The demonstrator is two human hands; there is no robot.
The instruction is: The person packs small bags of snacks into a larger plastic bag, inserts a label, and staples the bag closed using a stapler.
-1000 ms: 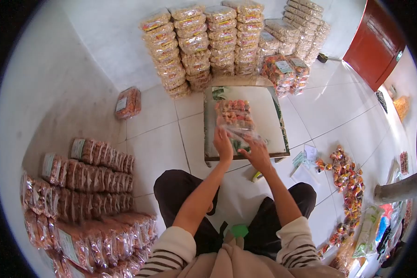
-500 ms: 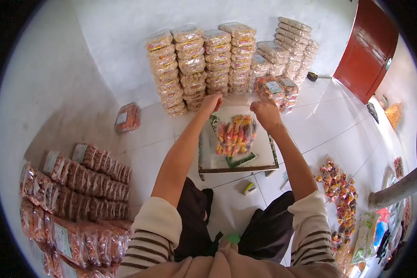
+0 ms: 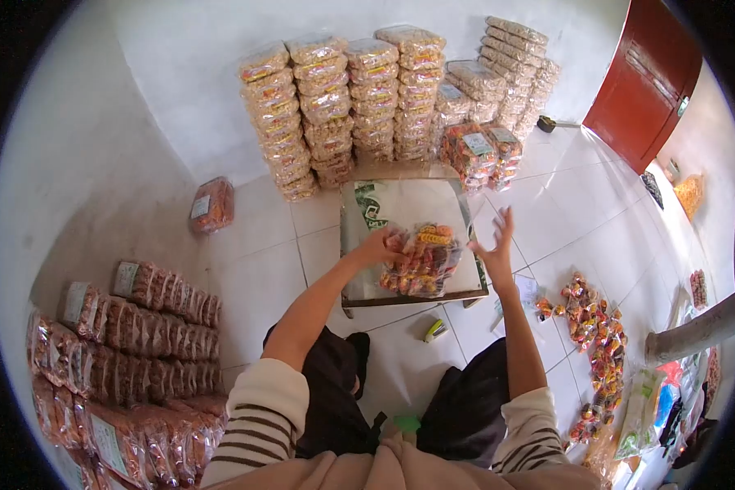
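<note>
A clear plastic bag of red and yellow wrapped pieces [image 3: 426,263] is over the low table [image 3: 412,196]. My left hand [image 3: 381,247] grips the bag's left side, with its fingers against the plastic. To the right of the bag, my right hand [image 3: 496,247] is raised with its fingers spread and nothing in it. A yellow-green stapler [image 3: 435,330] lies on the floor in front of the table.
Tall stacks of bagged snacks [image 3: 325,102] stand by the back wall. Rows of brown packets [image 3: 131,347] lie at the left. A heap of small wrapped packets [image 3: 600,343] is on the right floor, near a grey post [image 3: 690,335]. A red door [image 3: 645,86] is at the upper right.
My hands have come down from above the table's far edge, where they held the bag's top. The left now grips the bag's side; the right has let go and opened.
</note>
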